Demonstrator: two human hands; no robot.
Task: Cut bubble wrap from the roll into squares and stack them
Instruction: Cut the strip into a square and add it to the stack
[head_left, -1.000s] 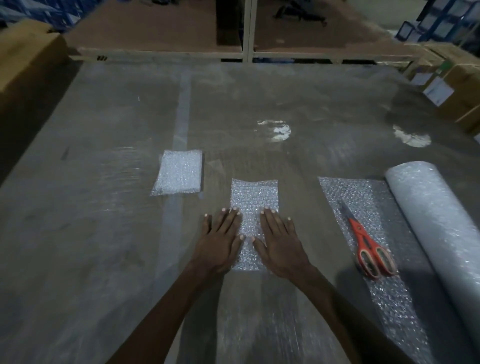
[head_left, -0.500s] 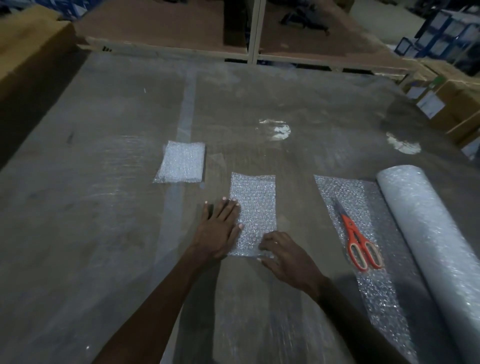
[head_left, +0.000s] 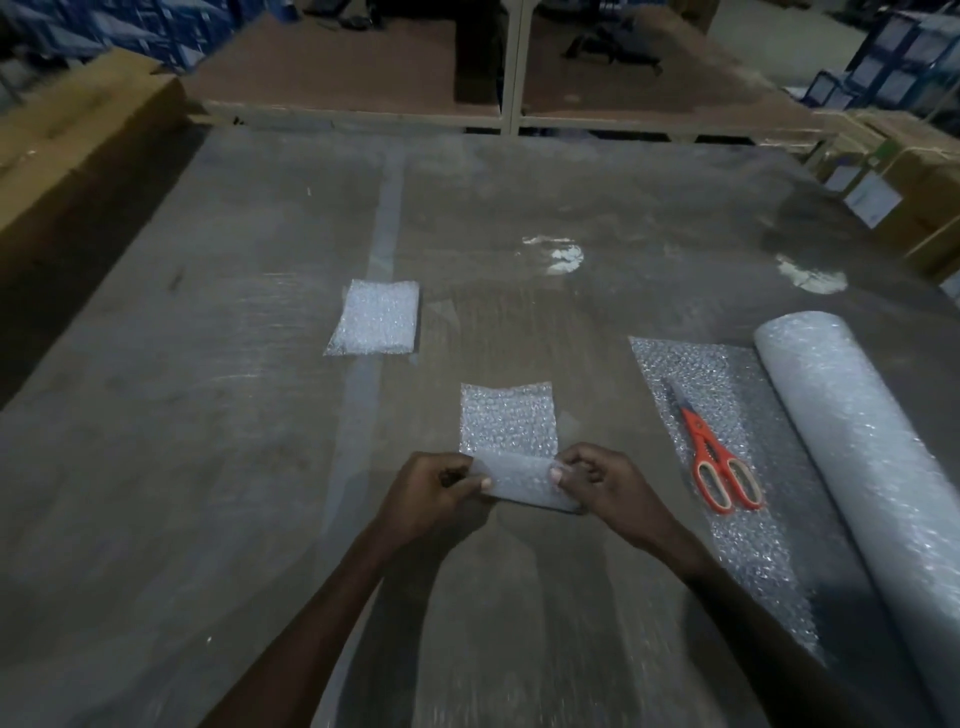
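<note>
A cut strip of bubble wrap (head_left: 509, 421) lies on the grey table in front of me. Its near end is lifted and folded over toward the far end. My left hand (head_left: 434, 491) pinches the near left corner and my right hand (head_left: 605, 488) pinches the near right corner. A stack of cut squares (head_left: 375, 318) sits farther away to the left. The bubble wrap roll (head_left: 852, 447) lies at the right, with its unrolled sheet (head_left: 727, 395) spread beside it. Orange-handled scissors (head_left: 714, 462) rest on that sheet.
The grey table top (head_left: 208, 415) is covered in clear film. Cardboard boxes (head_left: 62, 145) stand along the left edge and more boxes (head_left: 914, 171) at the far right. A wooden platform (head_left: 363, 67) lies beyond the table's far edge.
Both hands lay flat on the strip before. They have drawn back to its near end, pinched the corners and lifted that end off the table, folding it over.
</note>
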